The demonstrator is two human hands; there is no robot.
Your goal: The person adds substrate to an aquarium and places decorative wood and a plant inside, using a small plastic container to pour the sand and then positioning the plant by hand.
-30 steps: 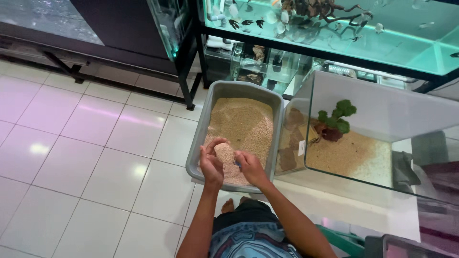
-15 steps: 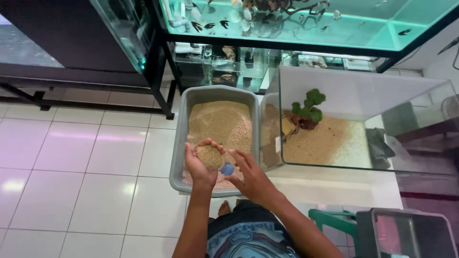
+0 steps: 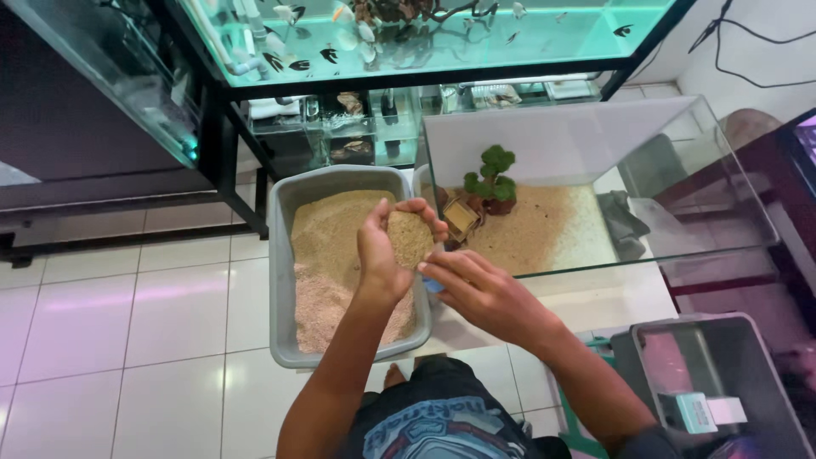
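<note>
My left hand is cupped around a heap of tan sand, raised over the right side of the grey plastic tub. My right hand sits just below and to the right of it, gripping a small blue cup that is mostly hidden under the heap. The tub holds more loose sand. A glass tank stands right beside the tub, with a sand bed and a small green plant inside.
A black metal stand behind the tub carries a lit aquarium with fish. A grey bin stands at the lower right. White floor tiles spread to the left. Cables hang at the top right.
Both hands have risen out of the tub's sand with the heap and the blue cup, and have shifted right toward the glass tank.
</note>
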